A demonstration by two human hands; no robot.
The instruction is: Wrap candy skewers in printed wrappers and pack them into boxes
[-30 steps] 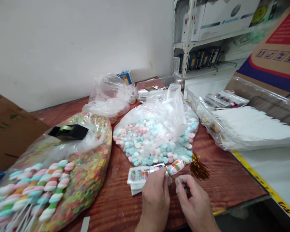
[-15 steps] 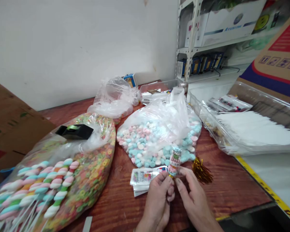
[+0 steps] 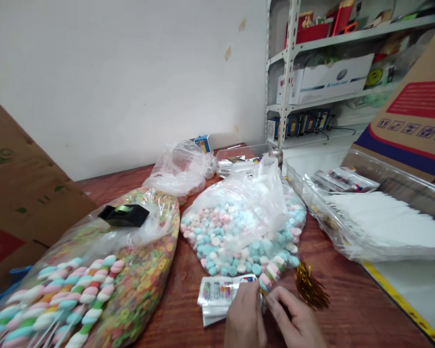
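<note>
Left hand: your left hand (image 3: 243,314) is curling its fingers inward, apparently pinching the lower end of the candy stick; its fingertips are partly hiding behind the knuckles.
Right hand: your right hand (image 3: 292,316) is bending thumb and forefinger toward that same end; blur is leaving it unclear whether they are gripping anything.
Candy stick: the candy stick (image 3: 271,272) is leaning up and to the right from between your hands, in front of the marshmallow bag.
Lower end: you seem to be securing something at the base, so you should be steadying it with the left hand and letting only the right fingertips do the fine work.
Pressure: you should be squeezing below the soft pieces, since marshmallow is likely to be denting under a hard grip.
Printed sleeves: the printed sleeves (image 3: 217,295) are lying stacked just beside your left hand; your knuckles should be clearing them.
Gold tinsel: the gold tinsel (image 3: 311,285) is lying on the tabletop (image 3: 188,314) near your right hand, within easy reach.
Marshmallow bag: the marshmallow bag (image 3: 217,251) is bulging close beyond the stick, so you should be tilting the tip clear of it.
Tape dispenser: the tape dispenser (image 3: 126,215) is resting farther off, on the bag of rings (image 3: 141,290).
</note>
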